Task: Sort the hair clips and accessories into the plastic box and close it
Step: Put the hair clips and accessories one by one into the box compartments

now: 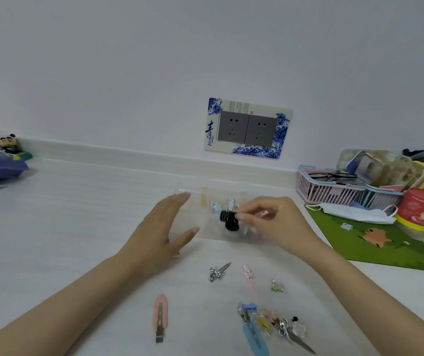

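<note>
Left hand [162, 227] lies open against the box [211, 233]; right hand [275, 224] pinches a black clip [229, 220] over it (more clips [265, 322] on the desk [77, 214]).

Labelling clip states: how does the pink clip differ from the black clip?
The pink clip is long and flat; the black clip is short and chunky. The pink clip lies untouched on the table; the black clip is pinched by the right hand over the clear plastic box. Both are hair clips.
</note>
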`<state>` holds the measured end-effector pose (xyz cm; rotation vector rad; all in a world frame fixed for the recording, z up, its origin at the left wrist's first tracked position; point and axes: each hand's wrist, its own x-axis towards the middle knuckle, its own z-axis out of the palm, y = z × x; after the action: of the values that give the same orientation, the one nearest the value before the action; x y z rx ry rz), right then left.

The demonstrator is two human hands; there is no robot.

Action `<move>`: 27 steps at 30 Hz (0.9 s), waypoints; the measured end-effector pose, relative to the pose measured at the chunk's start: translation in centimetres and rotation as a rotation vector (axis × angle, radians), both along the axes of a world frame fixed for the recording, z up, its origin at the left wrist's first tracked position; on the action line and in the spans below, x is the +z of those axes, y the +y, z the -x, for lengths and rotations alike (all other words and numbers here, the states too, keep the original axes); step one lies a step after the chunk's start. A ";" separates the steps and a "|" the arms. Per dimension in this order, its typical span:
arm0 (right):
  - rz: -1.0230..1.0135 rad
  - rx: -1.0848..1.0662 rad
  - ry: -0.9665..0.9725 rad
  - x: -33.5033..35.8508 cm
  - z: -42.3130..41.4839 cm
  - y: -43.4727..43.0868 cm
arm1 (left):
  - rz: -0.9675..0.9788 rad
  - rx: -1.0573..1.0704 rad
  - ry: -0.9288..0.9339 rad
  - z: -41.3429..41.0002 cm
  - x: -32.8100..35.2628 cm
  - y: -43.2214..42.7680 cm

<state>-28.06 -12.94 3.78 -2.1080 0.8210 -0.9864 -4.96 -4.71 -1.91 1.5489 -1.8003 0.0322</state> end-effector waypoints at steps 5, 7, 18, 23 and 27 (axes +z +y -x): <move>0.057 -0.005 0.057 1.2 -4.9 -1.9 | -0.040 -0.004 0.031 -1.0 0.4 0.3; 0.124 -0.022 0.199 1.1 -6.4 -3.0 | -0.052 -0.013 0.031 -1.2 0.2 0.3; 0.189 0.073 0.407 1.2 -6.6 -2.4 | -0.082 -0.038 0.023 -1.6 0.6 0.4; 0.046 0.181 0.198 1.1 -2.9 0.6 | -0.056 0.013 0.069 -1.5 3.0 2.9; -0.046 0.253 0.452 -0.6 -0.9 1.6 | -0.364 0.035 0.000 -1.4 3.5 4.6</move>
<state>-27.12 -11.32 3.18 -2.3589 0.7511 -0.3580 -3.57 -0.10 1.62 1.8295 -1.8517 -0.2930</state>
